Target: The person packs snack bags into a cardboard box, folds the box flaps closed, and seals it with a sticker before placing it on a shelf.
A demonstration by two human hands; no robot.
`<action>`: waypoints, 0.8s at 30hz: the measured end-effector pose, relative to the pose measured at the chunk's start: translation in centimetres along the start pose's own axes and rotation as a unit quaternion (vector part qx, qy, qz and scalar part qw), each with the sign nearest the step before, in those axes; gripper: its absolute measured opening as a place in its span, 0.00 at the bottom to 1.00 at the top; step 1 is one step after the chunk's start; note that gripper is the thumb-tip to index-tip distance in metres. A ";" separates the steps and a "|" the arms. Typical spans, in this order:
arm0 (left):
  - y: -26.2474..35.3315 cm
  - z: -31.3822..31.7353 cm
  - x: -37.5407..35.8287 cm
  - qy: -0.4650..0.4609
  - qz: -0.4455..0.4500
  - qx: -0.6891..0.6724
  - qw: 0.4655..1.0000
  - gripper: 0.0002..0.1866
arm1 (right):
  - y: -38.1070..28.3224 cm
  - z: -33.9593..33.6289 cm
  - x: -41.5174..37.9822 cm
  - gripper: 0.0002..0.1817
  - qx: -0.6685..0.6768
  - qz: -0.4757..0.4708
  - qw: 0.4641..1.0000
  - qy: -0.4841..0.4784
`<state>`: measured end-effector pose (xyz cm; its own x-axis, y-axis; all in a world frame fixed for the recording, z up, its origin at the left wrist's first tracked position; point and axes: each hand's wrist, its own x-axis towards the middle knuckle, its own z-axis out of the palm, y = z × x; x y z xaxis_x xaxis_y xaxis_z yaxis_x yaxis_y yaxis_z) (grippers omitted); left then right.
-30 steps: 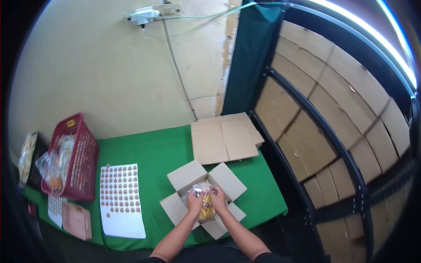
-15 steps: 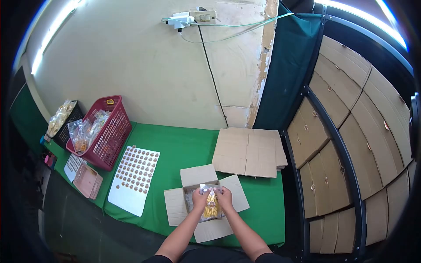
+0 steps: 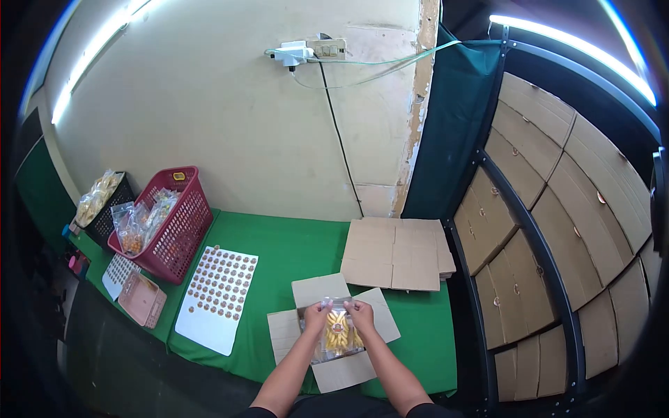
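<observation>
A clear plastic bag of yellow stick-shaped snacks (image 3: 337, 333), with a round brown label on its front, hangs over the open cardboard box (image 3: 336, 376). My left hand (image 3: 317, 317) pinches its upper left corner, and my right hand (image 3: 361, 315) pinches the upper right one. Both hands are closed on the bag's top edge. Flaps of the box lie folded outward on all sides. More clear plastic shows inside the box around the bag, but most of the inside is hidden behind the bag and my hands.
Left of the box lies a sheet of round stickers (image 3: 217, 299). Farther left stand a pink basket (image 3: 182, 247) of bagged snacks, a black basket (image 3: 104, 212) and a small pink tray (image 3: 142, 301). Flattened cardboard (image 3: 394, 254) is stacked behind right; a shelf of boxes (image 3: 536, 279) borders the right.
My view has tilted slightly upward, so the scene sits lower. The bag still hangs from both hands, and its front now shows flatter and wider.
</observation>
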<state>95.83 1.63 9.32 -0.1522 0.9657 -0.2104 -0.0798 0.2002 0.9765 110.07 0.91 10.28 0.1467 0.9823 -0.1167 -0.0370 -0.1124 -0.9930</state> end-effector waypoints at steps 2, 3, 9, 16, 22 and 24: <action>-0.4 -1.0 1.0 -0.024 -0.029 -0.051 0.998 0.13 | 0.8 0.3 0.3 0.12 0.045 0.064 0.997 0.006; -0.6 -1.3 1.4 -0.045 -0.060 -0.102 0.992 0.13 | 1.9 0.8 0.6 0.14 0.087 0.066 0.994 0.023; 1.7 -2.9 -0.8 0.051 0.055 0.226 0.971 0.20 | -1.7 3.2 -2.2 0.14 -0.290 -0.135 0.935 0.152; 1.4 -3.6 -1.7 -0.116 0.042 -0.063 0.990 0.21 | -0.8 4.2 -4.3 0.14 -0.135 -0.127 0.978 0.100; 1.1 -4.2 -2.2 -0.130 -0.035 -0.092 0.987 0.14 | -1.0 4.5 -5.5 0.08 0.088 -0.029 0.995 -0.028; 1.6 -4.6 -2.3 -0.136 -0.016 -0.087 0.987 0.14 | -0.7 4.9 -5.1 0.08 0.077 -0.032 0.996 -0.022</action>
<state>91.49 -1.09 11.11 0.1216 0.9729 -0.1968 -0.2527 0.2220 0.9417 104.51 -3.31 11.71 0.1102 0.9927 -0.0495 -0.1801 -0.0290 -0.9832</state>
